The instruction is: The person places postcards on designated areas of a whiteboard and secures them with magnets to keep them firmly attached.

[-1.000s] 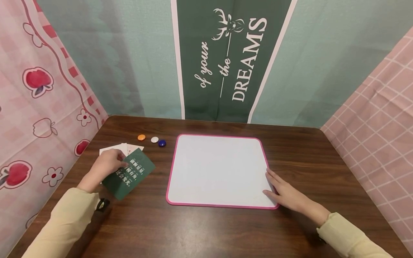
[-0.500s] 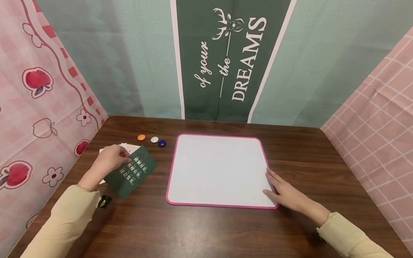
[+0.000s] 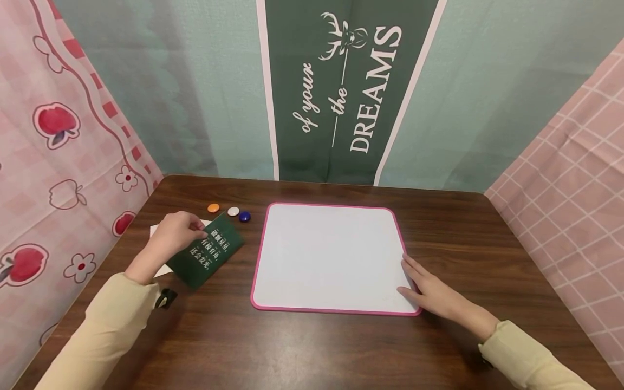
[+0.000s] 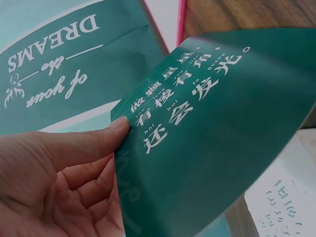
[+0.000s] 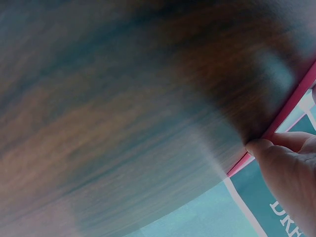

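Observation:
My left hand (image 3: 175,233) pinches a dark green card (image 3: 207,257) printed with white Chinese characters, at the table's left side. In the left wrist view, the thumb lies on the printed face of the card (image 4: 212,133), which bends slightly; the other fingers are behind it. Beneath the held card lie white printed cards (image 3: 163,270), mostly covered by hand and card. A whiteboard (image 3: 331,260) with a pink frame lies flat mid-table. My right hand (image 3: 434,290) rests on its right edge with fingers extended; in the right wrist view, fingers touch the pink frame (image 5: 294,98).
Three small glossy discs, orange (image 3: 213,208), white (image 3: 233,212) and blue (image 3: 245,216), lie at the back left of the brown wooden table (image 3: 302,352). Behind the table hangs a green printed cloth (image 3: 336,162). Pink patterned cloths (image 3: 575,179) flank both sides.
My left hand has moved right and slightly away from me, carrying the green card off the white cards. The right hand and the whiteboard have stayed put.

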The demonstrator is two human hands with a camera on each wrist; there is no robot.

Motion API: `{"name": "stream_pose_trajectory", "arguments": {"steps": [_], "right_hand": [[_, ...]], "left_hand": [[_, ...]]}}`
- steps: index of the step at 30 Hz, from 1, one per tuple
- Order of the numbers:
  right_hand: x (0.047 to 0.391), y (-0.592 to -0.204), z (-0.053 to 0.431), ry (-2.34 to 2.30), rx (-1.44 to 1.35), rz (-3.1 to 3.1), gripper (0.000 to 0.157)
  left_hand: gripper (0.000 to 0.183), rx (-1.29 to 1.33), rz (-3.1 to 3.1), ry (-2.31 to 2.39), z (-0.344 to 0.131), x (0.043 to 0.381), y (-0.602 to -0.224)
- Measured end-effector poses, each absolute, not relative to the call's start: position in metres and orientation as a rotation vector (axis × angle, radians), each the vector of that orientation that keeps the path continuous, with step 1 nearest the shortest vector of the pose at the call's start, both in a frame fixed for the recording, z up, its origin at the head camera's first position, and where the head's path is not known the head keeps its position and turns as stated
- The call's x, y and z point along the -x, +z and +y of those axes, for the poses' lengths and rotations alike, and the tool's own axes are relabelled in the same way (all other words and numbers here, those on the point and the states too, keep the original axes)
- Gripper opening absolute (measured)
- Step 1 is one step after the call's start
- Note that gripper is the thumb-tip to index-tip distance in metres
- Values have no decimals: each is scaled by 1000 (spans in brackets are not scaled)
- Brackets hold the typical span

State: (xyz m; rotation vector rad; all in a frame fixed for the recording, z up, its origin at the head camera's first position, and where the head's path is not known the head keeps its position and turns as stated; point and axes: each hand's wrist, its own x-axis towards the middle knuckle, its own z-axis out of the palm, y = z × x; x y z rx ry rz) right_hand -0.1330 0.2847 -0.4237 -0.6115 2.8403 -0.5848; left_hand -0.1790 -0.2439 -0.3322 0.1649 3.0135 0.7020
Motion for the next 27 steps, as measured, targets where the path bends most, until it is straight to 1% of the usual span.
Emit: {"name": "stream_pose_trajectory", "arguments": {"steps": [14, 27], "right_hand": [[133, -425, 285, -586, 619, 2844, 76], [133, -422, 284, -578, 618, 2848, 75]], "left_hand": [[18, -189, 3032, 739, -229, 188, -328], [21, -180, 3061, 882, -214, 197, -326]]}}
